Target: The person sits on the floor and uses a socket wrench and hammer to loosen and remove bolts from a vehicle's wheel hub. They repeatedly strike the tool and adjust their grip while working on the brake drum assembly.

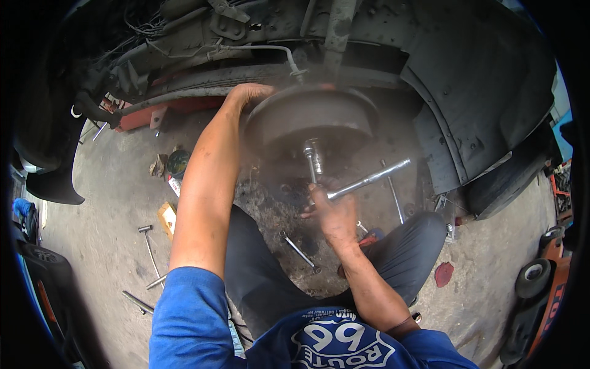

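Observation:
A dark, rounded brake drum (307,123) hangs under the wheel arch in front of me, its lower face partly blurred. My left hand (251,93) reaches up to its far left side, and the drum hides the fingers. From the drum's near face sticks a chrome socket wrench (372,177), its extension bar pointing toward me and its long handle slanting out to the right. Around the joint of bar and handle, the fingers of my right hand (337,215) are closed. Between my knees a combination wrench (299,252) lies on the floor.
A long metal bar (394,194) lies near my right knee. On the left floor are a T-shaped tool (147,243), a yellow block (167,219) and a dark green tin (178,161). The black wheel-arch liner (479,92) curves down at right; a red beam (184,109) runs behind my left forearm.

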Action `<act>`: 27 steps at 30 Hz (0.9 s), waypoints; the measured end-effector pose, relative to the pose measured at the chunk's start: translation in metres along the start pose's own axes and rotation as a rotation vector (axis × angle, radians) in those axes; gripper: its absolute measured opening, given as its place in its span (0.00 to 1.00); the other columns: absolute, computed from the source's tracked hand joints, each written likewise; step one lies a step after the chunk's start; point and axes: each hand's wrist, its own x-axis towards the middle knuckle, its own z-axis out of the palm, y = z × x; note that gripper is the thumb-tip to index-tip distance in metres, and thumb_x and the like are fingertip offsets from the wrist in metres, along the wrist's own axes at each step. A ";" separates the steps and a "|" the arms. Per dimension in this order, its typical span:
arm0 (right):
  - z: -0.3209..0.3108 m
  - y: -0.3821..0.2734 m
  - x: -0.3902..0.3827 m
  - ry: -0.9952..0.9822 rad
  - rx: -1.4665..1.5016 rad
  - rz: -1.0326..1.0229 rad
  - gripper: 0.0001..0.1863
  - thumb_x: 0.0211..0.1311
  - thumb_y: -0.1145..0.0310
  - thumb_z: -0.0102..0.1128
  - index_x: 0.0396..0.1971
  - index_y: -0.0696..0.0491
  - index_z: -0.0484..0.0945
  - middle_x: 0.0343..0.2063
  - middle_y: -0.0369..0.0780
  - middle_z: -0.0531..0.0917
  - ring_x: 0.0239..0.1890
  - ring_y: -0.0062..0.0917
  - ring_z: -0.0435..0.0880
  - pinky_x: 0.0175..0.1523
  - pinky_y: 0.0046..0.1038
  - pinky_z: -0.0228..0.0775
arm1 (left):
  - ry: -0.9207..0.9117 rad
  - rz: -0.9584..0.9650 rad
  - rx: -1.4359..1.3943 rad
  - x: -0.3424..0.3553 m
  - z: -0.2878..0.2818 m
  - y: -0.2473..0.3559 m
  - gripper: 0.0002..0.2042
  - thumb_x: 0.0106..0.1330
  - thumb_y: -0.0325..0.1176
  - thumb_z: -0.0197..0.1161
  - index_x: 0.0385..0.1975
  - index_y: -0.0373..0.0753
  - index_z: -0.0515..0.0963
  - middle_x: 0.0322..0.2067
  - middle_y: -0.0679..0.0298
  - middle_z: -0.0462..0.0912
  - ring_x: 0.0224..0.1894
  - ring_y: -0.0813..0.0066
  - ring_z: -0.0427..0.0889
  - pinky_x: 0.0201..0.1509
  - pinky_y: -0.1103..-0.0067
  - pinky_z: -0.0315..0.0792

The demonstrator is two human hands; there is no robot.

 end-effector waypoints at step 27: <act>0.039 0.024 0.019 0.149 -0.741 -0.419 0.24 0.67 0.73 0.59 0.62 0.61 0.70 0.48 0.50 0.78 0.46 0.36 0.85 0.49 0.36 0.80 | 0.167 -0.104 -0.106 0.012 0.018 -0.008 0.25 0.55 0.38 0.74 0.53 0.37 0.82 0.45 0.62 0.87 0.43 0.73 0.83 0.50 0.72 0.78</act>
